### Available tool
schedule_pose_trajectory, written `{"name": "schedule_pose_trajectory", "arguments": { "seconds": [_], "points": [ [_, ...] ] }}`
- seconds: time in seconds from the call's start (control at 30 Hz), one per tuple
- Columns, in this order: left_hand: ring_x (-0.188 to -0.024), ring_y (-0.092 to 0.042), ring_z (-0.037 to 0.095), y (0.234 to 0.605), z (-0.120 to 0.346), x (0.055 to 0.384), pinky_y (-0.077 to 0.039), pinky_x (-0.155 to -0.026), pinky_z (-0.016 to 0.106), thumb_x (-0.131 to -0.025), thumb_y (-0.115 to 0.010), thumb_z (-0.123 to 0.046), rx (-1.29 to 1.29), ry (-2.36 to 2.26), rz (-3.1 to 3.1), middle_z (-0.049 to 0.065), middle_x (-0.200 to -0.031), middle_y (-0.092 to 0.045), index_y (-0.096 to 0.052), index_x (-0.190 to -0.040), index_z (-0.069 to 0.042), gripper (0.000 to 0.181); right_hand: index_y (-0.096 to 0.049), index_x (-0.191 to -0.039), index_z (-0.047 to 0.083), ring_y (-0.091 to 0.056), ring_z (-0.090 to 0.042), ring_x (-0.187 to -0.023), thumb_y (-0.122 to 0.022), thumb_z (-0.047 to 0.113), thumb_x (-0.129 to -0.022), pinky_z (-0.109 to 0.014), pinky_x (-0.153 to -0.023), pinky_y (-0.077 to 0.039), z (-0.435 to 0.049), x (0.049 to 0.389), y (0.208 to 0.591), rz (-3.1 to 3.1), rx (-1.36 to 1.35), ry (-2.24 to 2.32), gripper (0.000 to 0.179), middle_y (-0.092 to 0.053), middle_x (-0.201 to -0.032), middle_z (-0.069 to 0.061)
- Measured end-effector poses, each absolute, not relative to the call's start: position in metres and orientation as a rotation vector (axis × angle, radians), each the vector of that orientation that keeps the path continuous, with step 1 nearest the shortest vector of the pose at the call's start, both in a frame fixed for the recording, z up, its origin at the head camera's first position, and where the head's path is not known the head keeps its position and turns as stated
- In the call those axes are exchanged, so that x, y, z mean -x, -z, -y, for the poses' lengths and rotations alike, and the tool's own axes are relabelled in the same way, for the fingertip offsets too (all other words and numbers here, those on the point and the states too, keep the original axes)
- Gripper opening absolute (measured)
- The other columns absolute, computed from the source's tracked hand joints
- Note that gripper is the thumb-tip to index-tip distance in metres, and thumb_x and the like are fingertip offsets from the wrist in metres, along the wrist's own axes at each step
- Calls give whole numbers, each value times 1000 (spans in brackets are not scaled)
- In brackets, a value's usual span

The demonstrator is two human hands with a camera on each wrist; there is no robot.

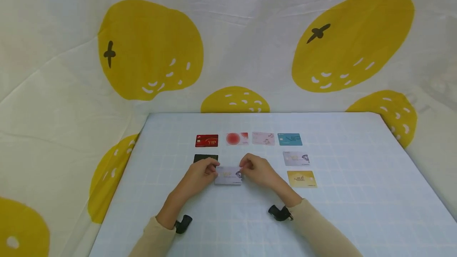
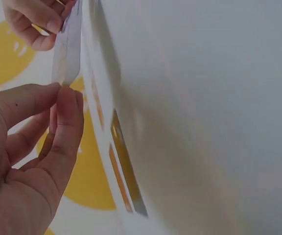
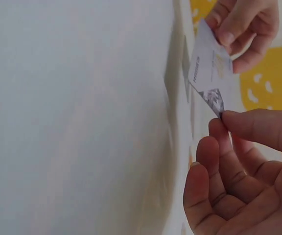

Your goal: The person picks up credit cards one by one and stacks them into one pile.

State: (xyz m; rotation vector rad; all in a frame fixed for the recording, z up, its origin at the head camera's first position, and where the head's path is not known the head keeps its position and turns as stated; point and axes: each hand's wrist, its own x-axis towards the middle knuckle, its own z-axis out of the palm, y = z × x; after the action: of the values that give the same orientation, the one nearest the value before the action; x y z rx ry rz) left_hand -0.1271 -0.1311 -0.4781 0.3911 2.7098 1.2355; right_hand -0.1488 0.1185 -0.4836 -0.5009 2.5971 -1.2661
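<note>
A silver-grey VIP card [image 1: 227, 175] with a dark diamond-like picture at one end is held up between both hands. My left hand [image 1: 201, 175] pinches its left end between thumb and fingertips, as the left wrist view shows. At the opposite end, thumb and index finger of my right hand [image 1: 258, 169] pinch the corner by the diamond picture [image 3: 213, 100]; the other fingers are loosely bent. Just behind the left hand lies a dark green card [image 1: 205, 157], partly covered by that hand.
Along the back lie a red VIP card [image 1: 206, 140], a white card with a red circle [image 1: 237, 139], a pink card [image 1: 263, 139] and a blue VIP card [image 1: 290, 139]. A similar silver card [image 1: 296, 158] and a gold card [image 1: 302, 179] lie at right on the pale checked tablecloth [image 1: 357, 209].
</note>
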Motion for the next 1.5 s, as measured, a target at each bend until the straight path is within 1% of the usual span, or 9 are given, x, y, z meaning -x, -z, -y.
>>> {"name": "schedule_pose_trajectory", "arguments": {
  "seconds": [0.23, 0.47, 0.63, 0.87, 1.1, 1.23, 1.33, 1.5],
  "points": [
    [-84, -60, 14, 473, 96, 148, -54, -76, 25, -93, -72, -12, -443, -1169, -2680, -4, -91, -63, -68, -117, -11, 24, -65, -98, 11, -59, -16, -81, -69, 6, -91, -36, -77, -50, -151, 153, 479, -2627, 409, 1294, 9, -66, -87, 3],
    [-84, -57, 15, 472, 71, 161, -53, -74, 25, -94, -70, -13, -506, -1089, -2622, -4, -90, -61, -66, -120, -10, 27, -65, -99, 11, -60, -19, -83, -69, 8, -92, -37, -78, -51, -174, 155, 479, -2658, 305, 1242, 8, -66, -90, 1],
    [-83, -57, 15, 476, 59, 167, -52, -72, 25, -93, -71, -14, -522, -1049, -2612, -4, -88, -59, -66, -120, -11, 28, -65, -102, 11, -59, -20, -87, -68, 9, -94, -37, -80, -51, -183, 159, 482, -2656, 245, 1214, 9, -66, -94, 0],
    [-85, -56, 16, 483, 48, 171, -52, -72, 25, -91, -75, -17, -474, -1003, -2600, -4, -89, -57, -65, -122, -11, 33, -65, -100, 10, -59, -22, -84, -68, 8, -93, -38, -79, -50, -186, 165, 484, -2686, 253, 1191, 8, -66, -92, -2],
    [-83, -54, 15, 485, 45, 171, -50, -70, 25, -90, -76, -19, -475, -919, -2632, -2, -88, -55, -63, -123, -10, 37, -65, -100, 9, -60, -20, -83, -68, 7, -92, -38, -79, -51, -185, 169, 489, -2694, 289, 1184, 9, -67, -92, -2],
    [-83, -54, 15, 485, 44, 171, -50, -71, 26, -90, -77, -21, -472, -876, -2640, -1, -91, -55, -62, -124, -10, 39, -65, -102, 9, -60, -20, -81, -67, 8, -93, -37, -77, -51, -183, 170, 491, -2702, 292, 1158, 9, -67, -91, -2],
    [-84, -54, 15, 485, 44, 172, -52, -74, 26, -90, -77, -22, -455, -856, -2630, -1, -94, -56, -62, -125, -11, 40, -65, -104, 11, -57, -20, -79, -70, 11, -92, -36, -74, -50, -181, 170, 490, -2691, 256, 1131, 12, -64, -89, -1],
    [-86, -54, 14, 486, 43, 172, -52, -78, 28, -90, -77, -24, -428, -827, -2620, -1, -97, -56, -62, -126, -12, 40, -64, -106, 13, -56, -21, -78, -77, 17, -88, -35, -71, -48, -179, 169, 491, -2664, 237, 1090, 22, -61, -87, -1]
  ]
}}
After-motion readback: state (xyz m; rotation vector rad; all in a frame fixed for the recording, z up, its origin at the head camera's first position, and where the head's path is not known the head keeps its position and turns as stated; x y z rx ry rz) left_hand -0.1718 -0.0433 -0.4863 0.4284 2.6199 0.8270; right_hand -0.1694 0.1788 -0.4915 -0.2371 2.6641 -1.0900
